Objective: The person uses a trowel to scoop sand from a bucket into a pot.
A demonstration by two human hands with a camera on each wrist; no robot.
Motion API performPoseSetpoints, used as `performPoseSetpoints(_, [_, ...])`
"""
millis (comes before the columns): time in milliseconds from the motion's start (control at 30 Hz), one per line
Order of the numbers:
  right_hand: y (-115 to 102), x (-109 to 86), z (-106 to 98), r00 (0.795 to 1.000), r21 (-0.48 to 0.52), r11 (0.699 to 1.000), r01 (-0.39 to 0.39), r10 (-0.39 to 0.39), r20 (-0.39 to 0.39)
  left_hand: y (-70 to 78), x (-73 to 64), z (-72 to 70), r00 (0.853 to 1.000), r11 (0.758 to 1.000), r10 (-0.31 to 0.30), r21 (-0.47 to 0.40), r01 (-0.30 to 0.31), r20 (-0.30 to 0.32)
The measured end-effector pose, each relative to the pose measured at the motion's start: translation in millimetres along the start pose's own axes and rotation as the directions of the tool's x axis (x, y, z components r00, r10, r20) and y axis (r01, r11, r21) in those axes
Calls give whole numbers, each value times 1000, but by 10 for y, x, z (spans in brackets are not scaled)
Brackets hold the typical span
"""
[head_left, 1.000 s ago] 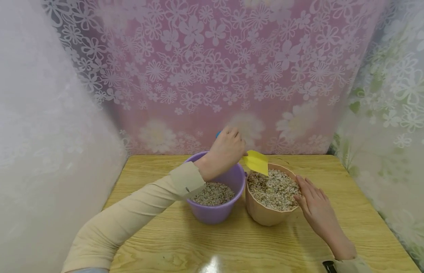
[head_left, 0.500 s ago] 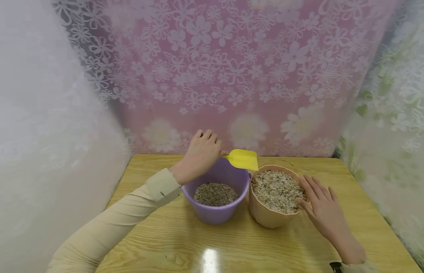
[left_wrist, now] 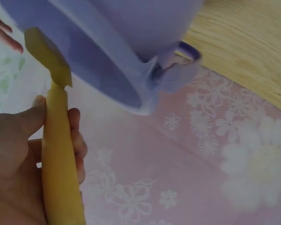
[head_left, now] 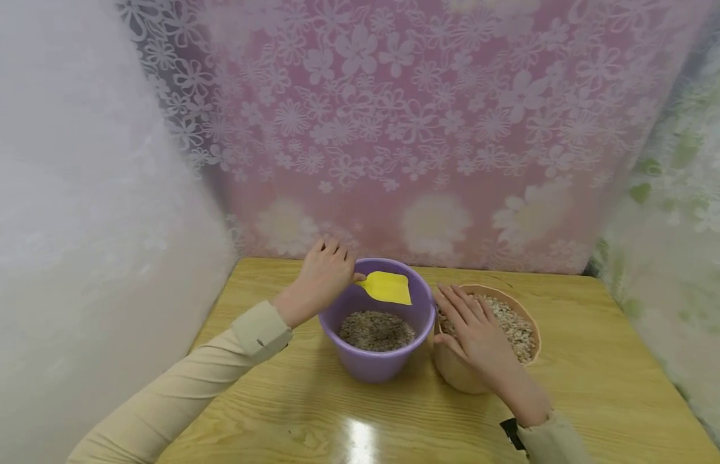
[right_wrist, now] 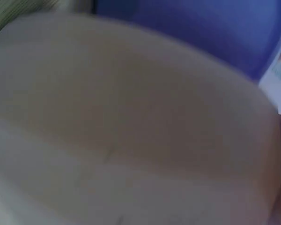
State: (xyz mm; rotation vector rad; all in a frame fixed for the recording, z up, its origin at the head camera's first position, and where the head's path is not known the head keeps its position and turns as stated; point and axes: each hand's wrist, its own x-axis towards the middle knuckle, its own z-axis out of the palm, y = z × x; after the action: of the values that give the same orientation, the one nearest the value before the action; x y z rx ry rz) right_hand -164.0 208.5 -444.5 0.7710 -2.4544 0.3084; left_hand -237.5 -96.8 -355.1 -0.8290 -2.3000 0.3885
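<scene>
Gripping the scoop [head_left: 387, 287], the left hand [head_left: 320, 274] shows at the far left rim of the purple bucket [head_left: 374, 367] in my head view. The yellow blade points to the right across the bucket's mouth, above the small grains [head_left: 376, 330] that cover its floor. Just to the right of the bucket, I see the tan pot [head_left: 461, 375], filled with the same kind of grains nearly to its rim. The right hand [head_left: 478, 335] lies over the pot's left part with its fingers straight, holding nothing; I cannot tell whether its fingertips touch the bucket. Both containers stand upright on the wooden table [head_left: 278, 406], in front of a pink flowered curtain [head_left: 360, 129].

On my left wrist feed, the fingers [left_wrist: 77, 145] curl round the yellow handle while the thumb presses along it. The blade shows nearly edge-on against the bucket's opening, and a handle lug [left_wrist: 178, 70] sticks out from the rim. Part of the other hand enters at the upper left.

My right wrist feed is blurred: the pot's pale wall fills most of it, with the bucket's purple inside behind, at the upper right.
</scene>
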Motion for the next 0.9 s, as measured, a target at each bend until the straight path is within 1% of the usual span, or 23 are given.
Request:
performPoseSetpoints(67, [-57,68,56,1000,6,1000,23,-23,10,13,-19,28,998,1000,5,29,-7,57])
performPoseSetpoints(167, [-119,140,116,998,14,999,39,-40,38,39,-42,68,990,996,14,82,-26,143])
performPoseSetpoints(267, [-160,170,144,997,25,999,35,-37,74,69,-61,126,981,992,26,115,-49,194])
performPoseSetpoints(333, [-178,174,154,995,31,999,27,-30,97,88,-73,179,978,990,36,128,-64,203])
performPoseSetpoints(400, [-196,175,161,993,38,999,17,-21,115,105,-77,225,971,984,52,151,-89,234])
performPoseSetpoints(467, [-195,164,166,993,34,999,9,-13,117,143,-50,267,959,975,67,187,-122,274])
performPoseSetpoints(500, [-195,160,168,993,33,999,3,-7,119,164,-31,280,950,965,79,215,-149,303])
performPoseSetpoints(533, [-197,155,168,993,32,999,-3,-1,121,186,-11,286,935,952,92,245,-183,341])
performPoseSetpoints(600, [-201,149,167,993,22,1000,-13,10,120,233,29,302,901,918,112,304,-256,418])
performPoseSetpoints(633, [-201,146,170,994,15,1000,-13,11,113,257,45,313,882,898,123,328,-294,456])
performPoseSetpoints(700, [-203,142,173,993,11,1000,-18,17,114,297,64,343,845,855,155,358,-374,513])
performPoseSetpoints(767, [-201,139,181,994,9,1000,-16,15,109,329,72,385,811,813,186,376,-444,555])
performPoseSetpoints(833, [-198,132,190,994,12,1000,-16,15,110,358,75,431,781,780,221,375,-501,584])
performPoseSetpoints(867, [-197,130,191,994,15,1000,-17,15,111,372,78,450,770,762,237,378,-526,593])
performPoseSetpoints(900, [-197,126,191,994,19,1000,-18,16,111,384,81,471,755,745,252,376,-551,606])
